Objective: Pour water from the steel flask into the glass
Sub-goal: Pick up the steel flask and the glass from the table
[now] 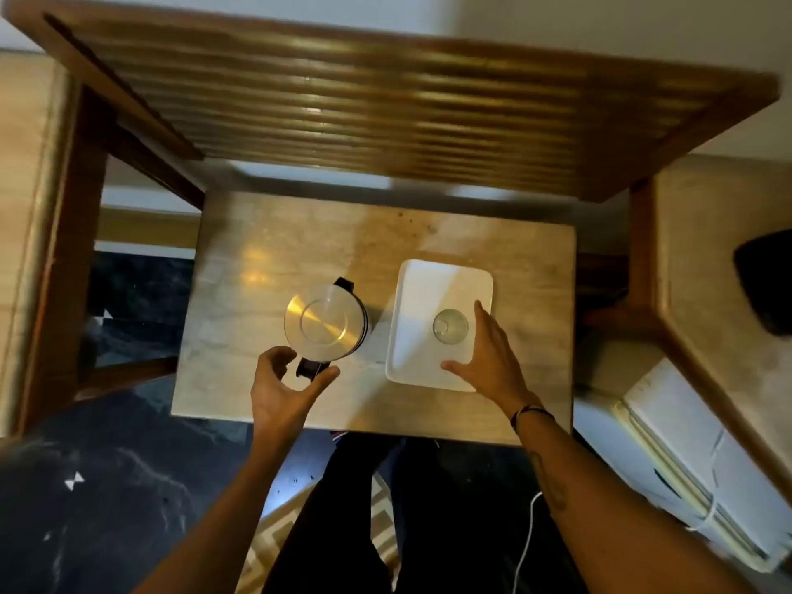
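Seen from above, the steel flask (324, 321) stands upright on the small table (265, 259), with a round shiny lid, a black spout at the back and a black handle toward me. My left hand (283, 390) is open, its fingers curled around the handle without gripping it. The clear glass (450, 327) stands upright on a white rectangular tray (433, 285) to the flask's right. My right hand (488, 358) rests open on the tray, thumb and fingers spread just beside the glass.
A slatted wooden shelf (385, 109) overhangs the table's far side. Wooden frame legs (77, 233) stand left and right. A white appliance with a cable (703, 469) sits at lower right, a dark object (767, 280) at the right edge.
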`<control>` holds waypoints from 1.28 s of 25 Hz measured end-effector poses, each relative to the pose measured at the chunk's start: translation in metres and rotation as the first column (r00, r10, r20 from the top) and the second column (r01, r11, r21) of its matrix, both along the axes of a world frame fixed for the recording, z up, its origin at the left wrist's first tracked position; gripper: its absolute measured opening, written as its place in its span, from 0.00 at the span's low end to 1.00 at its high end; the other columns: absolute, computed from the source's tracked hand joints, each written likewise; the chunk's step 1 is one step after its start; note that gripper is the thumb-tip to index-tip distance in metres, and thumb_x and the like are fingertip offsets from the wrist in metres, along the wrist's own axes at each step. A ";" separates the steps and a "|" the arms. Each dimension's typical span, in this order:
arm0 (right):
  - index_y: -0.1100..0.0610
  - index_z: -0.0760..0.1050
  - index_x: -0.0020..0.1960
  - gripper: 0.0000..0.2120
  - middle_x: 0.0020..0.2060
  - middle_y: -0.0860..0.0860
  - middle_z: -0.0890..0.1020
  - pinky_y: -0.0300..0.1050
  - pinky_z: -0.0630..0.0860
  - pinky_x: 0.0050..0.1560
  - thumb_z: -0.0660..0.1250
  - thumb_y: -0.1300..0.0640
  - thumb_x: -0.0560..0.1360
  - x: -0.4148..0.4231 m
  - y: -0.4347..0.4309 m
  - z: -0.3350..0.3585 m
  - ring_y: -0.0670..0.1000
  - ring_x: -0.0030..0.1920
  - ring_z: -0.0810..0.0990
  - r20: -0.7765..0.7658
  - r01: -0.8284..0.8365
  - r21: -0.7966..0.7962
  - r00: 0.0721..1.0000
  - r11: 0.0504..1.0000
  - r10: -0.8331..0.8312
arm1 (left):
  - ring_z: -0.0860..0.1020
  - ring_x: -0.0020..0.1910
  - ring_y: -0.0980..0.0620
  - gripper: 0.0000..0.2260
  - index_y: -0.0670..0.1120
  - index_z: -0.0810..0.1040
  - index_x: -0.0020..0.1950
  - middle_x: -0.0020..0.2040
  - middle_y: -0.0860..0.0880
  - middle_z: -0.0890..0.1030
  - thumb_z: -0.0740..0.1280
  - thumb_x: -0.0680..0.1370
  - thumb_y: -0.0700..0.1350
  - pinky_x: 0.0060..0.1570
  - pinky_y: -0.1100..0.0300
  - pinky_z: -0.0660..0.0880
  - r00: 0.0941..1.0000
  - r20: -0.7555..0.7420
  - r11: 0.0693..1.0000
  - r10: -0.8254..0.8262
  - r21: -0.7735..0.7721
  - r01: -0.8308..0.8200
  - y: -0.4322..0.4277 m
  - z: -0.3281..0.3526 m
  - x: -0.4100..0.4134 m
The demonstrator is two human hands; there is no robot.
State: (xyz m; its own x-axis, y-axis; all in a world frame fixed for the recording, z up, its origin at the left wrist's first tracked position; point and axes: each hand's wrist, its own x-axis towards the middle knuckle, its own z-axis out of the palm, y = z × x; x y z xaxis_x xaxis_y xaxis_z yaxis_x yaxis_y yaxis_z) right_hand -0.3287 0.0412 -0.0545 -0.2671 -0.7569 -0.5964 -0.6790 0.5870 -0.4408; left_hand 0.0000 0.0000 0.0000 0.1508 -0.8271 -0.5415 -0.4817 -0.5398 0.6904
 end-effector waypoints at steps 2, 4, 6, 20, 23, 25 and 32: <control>0.55 0.47 0.88 0.61 0.84 0.57 0.63 0.62 0.71 0.75 0.85 0.49 0.69 0.000 -0.007 -0.026 0.61 0.81 0.65 0.051 0.105 -0.033 0.993 0.994 -0.103 | 0.85 0.52 0.47 0.30 0.46 0.84 0.52 0.48 0.48 0.88 0.83 0.63 0.66 0.62 0.40 0.83 0.993 -0.063 0.995 0.102 -0.015 -0.103 0.001 -0.025 -0.002; 0.55 0.54 0.86 0.55 0.82 0.56 0.67 0.60 0.72 0.74 0.85 0.51 0.70 0.002 -0.013 -0.045 0.61 0.79 0.69 0.080 0.162 -0.038 0.984 0.986 -0.158 | 0.83 0.41 0.55 0.19 0.47 0.85 0.43 0.37 0.53 0.86 0.81 0.66 0.61 0.52 0.47 0.82 0.989 -0.128 0.997 0.079 -0.013 -0.081 -0.001 -0.036 -0.003; 0.55 0.62 0.81 0.47 0.77 0.56 0.73 0.59 0.76 0.73 0.84 0.52 0.71 0.010 -0.014 -0.065 0.60 0.75 0.74 0.104 0.199 -0.089 0.976 0.976 -0.190 | 0.82 0.38 0.57 0.17 0.47 0.87 0.42 0.37 0.51 0.88 0.78 0.69 0.60 0.49 0.52 0.80 0.980 -0.197 0.999 0.032 -0.004 -0.033 -0.002 -0.045 -0.004; 0.50 0.74 0.68 0.32 0.60 0.45 0.82 0.42 0.79 0.56 0.84 0.56 0.68 0.028 -0.008 0.111 0.49 0.59 0.81 0.233 0.287 -0.393 0.950 0.873 -0.207 | 0.70 0.22 0.55 0.28 0.49 0.76 0.21 0.20 0.50 0.75 0.69 0.82 0.37 0.29 0.58 0.66 0.904 -0.425 0.981 0.046 -0.149 -0.120 -0.017 0.128 -0.013; 0.42 0.69 0.67 0.37 0.60 0.42 0.81 0.25 0.76 0.52 0.86 0.57 0.66 0.031 -0.010 0.208 0.42 0.57 0.81 0.262 0.294 -0.491 0.947 0.820 -0.183 | 0.65 0.20 0.48 0.25 0.44 0.71 0.23 0.20 0.44 0.68 0.69 0.80 0.41 0.33 0.53 0.61 0.840 -0.541 0.960 -0.029 -0.249 -0.127 -0.030 0.229 -0.002; 0.43 0.70 0.64 0.36 0.57 0.39 0.81 0.24 0.78 0.49 0.87 0.57 0.65 0.031 -0.014 0.279 0.37 0.55 0.82 0.282 0.293 -0.554 0.947 0.780 -0.155 | 0.63 0.20 0.48 0.25 0.44 0.70 0.23 0.21 0.43 0.65 0.70 0.79 0.49 0.30 0.54 0.61 0.794 -0.591 0.946 -0.143 -0.317 -0.065 -0.043 0.307 0.004; 0.49 0.78 0.64 0.32 0.55 0.47 0.87 0.43 0.87 0.54 0.87 0.53 0.64 0.017 -0.031 0.483 0.47 0.55 0.87 0.232 0.137 -0.760 0.970 0.635 0.068 | 0.61 0.16 0.50 0.37 0.39 0.67 0.25 0.19 0.48 0.65 0.82 0.64 0.68 0.21 0.64 0.61 0.669 -0.462 0.785 -0.583 -0.532 0.316 -0.104 0.533 -0.004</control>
